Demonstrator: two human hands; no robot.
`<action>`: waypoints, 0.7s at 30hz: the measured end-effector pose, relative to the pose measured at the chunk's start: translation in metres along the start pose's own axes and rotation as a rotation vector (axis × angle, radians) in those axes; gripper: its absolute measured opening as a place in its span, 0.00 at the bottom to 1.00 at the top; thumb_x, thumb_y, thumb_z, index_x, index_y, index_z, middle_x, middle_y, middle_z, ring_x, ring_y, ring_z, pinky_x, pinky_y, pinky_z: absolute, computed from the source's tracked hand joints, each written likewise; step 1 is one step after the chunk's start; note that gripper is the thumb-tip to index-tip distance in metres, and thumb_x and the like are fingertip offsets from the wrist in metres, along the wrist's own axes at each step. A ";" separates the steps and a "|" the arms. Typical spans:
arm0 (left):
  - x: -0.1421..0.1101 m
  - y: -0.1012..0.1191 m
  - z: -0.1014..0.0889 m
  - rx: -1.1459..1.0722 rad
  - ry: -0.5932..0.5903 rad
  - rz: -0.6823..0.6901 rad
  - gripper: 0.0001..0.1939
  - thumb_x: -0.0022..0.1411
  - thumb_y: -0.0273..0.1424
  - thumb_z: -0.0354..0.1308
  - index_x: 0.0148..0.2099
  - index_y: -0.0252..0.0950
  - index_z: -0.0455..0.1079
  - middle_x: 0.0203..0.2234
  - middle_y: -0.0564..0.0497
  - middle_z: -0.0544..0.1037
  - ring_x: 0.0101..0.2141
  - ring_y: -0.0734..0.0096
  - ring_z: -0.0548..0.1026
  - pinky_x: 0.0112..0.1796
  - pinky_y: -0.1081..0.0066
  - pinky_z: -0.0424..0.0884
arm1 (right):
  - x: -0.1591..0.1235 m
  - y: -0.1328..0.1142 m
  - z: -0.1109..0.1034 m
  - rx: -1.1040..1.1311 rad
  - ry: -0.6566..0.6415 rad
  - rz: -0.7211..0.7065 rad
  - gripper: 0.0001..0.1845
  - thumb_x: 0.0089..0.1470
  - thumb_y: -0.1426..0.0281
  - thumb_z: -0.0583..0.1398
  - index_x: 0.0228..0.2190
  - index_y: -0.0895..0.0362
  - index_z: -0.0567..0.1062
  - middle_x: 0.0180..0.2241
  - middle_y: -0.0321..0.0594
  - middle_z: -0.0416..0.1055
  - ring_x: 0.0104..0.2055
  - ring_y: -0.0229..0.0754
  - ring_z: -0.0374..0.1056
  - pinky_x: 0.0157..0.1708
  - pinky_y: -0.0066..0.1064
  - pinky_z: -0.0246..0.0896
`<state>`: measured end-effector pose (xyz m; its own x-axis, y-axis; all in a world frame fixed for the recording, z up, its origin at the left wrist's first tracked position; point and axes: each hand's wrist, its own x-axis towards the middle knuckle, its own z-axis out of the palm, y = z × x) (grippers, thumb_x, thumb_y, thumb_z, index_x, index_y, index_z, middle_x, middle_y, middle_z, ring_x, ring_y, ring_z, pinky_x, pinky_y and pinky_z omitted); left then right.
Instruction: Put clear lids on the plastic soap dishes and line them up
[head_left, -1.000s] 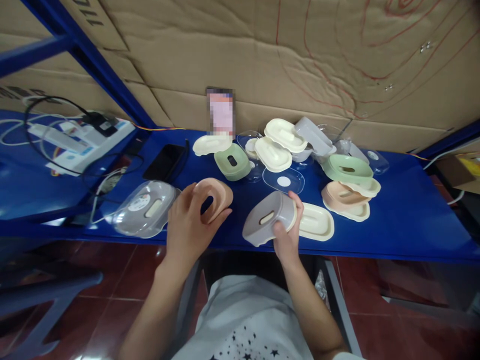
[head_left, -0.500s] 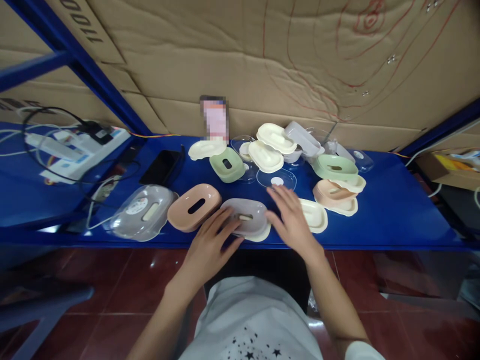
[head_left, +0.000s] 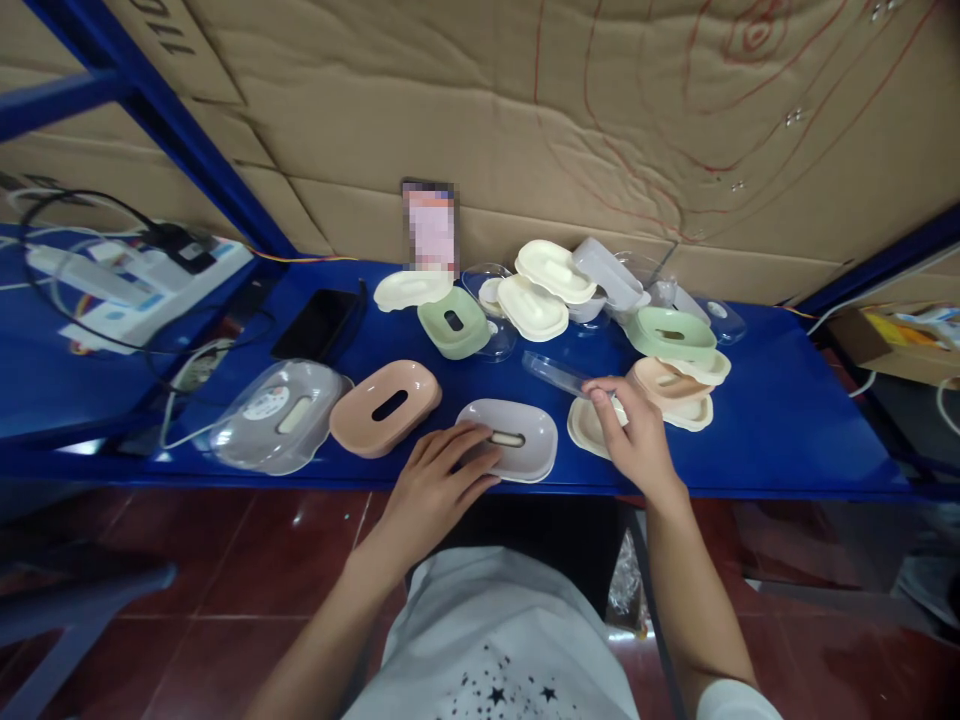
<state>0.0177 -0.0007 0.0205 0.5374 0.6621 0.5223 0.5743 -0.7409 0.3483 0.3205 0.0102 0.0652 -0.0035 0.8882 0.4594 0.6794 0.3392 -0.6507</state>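
Observation:
A grey soap dish (head_left: pixel 536 450) with a slot in its middle sits near the table's front edge; a pale strip shows through the slot. My left hand (head_left: pixel 442 475) is on its left end, fingers over the inside and thumb at the front rim. Between the thumb and fingers of my right hand (head_left: pixel 634 425), a clear plastic lid (head_left: pixel 555 373) is held tilted nearly on edge above the table. Below that hand lies a cream base piece (head_left: pixel 589 425), partly covered by it. A peach soap dish (head_left: pixel 360 415) stands left of the grey one.
A grey soap dish under a clear lid (head_left: pixel 259 425) is at the left. Green dishes (head_left: pixel 450 325), cream pieces (head_left: pixel 532 308) and clear lids lie behind. Further right is a peach dish (head_left: pixel 660 385). A black phone (head_left: pixel 315 325) and cabled power strip (head_left: pixel 142 300) lie left.
My right hand has taken hold of the clear lid, lifted and tilted it, and moved right. The grey dish has shifted slightly right and now covers the cream piece beneath it.

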 end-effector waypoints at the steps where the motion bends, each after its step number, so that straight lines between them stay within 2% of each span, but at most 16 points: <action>1: 0.001 0.000 0.000 0.006 -0.011 0.012 0.13 0.73 0.31 0.64 0.58 0.44 0.77 0.59 0.45 0.81 0.60 0.51 0.78 0.57 0.49 0.75 | -0.005 0.000 0.002 0.050 0.047 0.044 0.14 0.74 0.57 0.56 0.45 0.50 0.79 0.44 0.42 0.82 0.48 0.50 0.77 0.53 0.47 0.71; 5: 0.006 0.005 -0.004 0.058 -0.051 0.067 0.12 0.74 0.28 0.62 0.57 0.41 0.77 0.56 0.45 0.82 0.59 0.51 0.78 0.57 0.50 0.74 | -0.015 0.000 0.011 0.368 0.338 0.242 0.17 0.73 0.53 0.56 0.45 0.50 0.78 0.35 0.39 0.74 0.38 0.45 0.73 0.43 0.41 0.72; 7: 0.009 0.008 -0.006 0.094 -0.068 0.094 0.13 0.74 0.27 0.61 0.58 0.41 0.76 0.56 0.45 0.83 0.60 0.51 0.78 0.58 0.50 0.73 | -0.014 -0.001 0.014 0.603 0.394 0.353 0.18 0.72 0.51 0.56 0.44 0.49 0.77 0.30 0.34 0.65 0.31 0.41 0.66 0.34 0.37 0.68; 9: 0.010 0.010 -0.006 0.125 -0.083 0.108 0.14 0.74 0.26 0.61 0.59 0.41 0.75 0.56 0.46 0.83 0.59 0.51 0.78 0.57 0.50 0.74 | -0.013 -0.005 0.017 0.769 0.340 0.466 0.19 0.70 0.47 0.57 0.45 0.48 0.77 0.29 0.32 0.60 0.28 0.38 0.60 0.28 0.32 0.63; 13: 0.007 0.008 -0.002 0.088 -0.106 0.076 0.15 0.74 0.28 0.61 0.60 0.42 0.74 0.57 0.43 0.81 0.58 0.49 0.79 0.55 0.48 0.76 | -0.018 -0.017 0.027 0.812 0.105 0.610 0.25 0.65 0.45 0.63 0.55 0.45 0.75 0.34 0.32 0.63 0.29 0.36 0.59 0.30 0.29 0.65; 15: 0.003 0.005 -0.001 0.011 -0.053 -0.009 0.20 0.73 0.31 0.63 0.65 0.44 0.71 0.60 0.41 0.77 0.60 0.49 0.77 0.57 0.48 0.77 | -0.021 -0.022 0.035 0.799 -0.004 0.594 0.26 0.64 0.47 0.64 0.58 0.43 0.74 0.39 0.34 0.66 0.31 0.35 0.60 0.31 0.29 0.67; 17: -0.002 0.002 0.000 -0.071 0.045 -0.141 0.29 0.70 0.36 0.67 0.70 0.47 0.65 0.64 0.39 0.72 0.63 0.48 0.74 0.60 0.46 0.76 | -0.024 -0.026 0.043 0.759 -0.055 0.538 0.24 0.66 0.48 0.63 0.58 0.43 0.74 0.45 0.36 0.68 0.32 0.35 0.62 0.32 0.30 0.68; 19: -0.006 -0.001 0.000 -0.159 0.114 -0.271 0.39 0.67 0.41 0.71 0.73 0.48 0.59 0.67 0.38 0.68 0.66 0.45 0.71 0.62 0.44 0.74 | -0.026 -0.028 0.051 0.671 -0.048 0.491 0.22 0.69 0.50 0.60 0.58 0.45 0.74 0.48 0.39 0.70 0.33 0.36 0.64 0.35 0.32 0.69; 21: -0.009 -0.004 0.000 -0.227 0.119 -0.350 0.43 0.66 0.42 0.72 0.75 0.49 0.55 0.70 0.38 0.65 0.69 0.43 0.68 0.63 0.42 0.74 | -0.027 -0.030 0.058 0.594 -0.017 0.468 0.21 0.71 0.51 0.57 0.57 0.46 0.76 0.50 0.41 0.72 0.34 0.38 0.67 0.38 0.35 0.71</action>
<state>0.0103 -0.0031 0.0147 0.2522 0.8700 0.4236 0.5514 -0.4889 0.6759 0.2578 -0.0060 0.0378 0.1737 0.9836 0.0484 0.1027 0.0308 -0.9942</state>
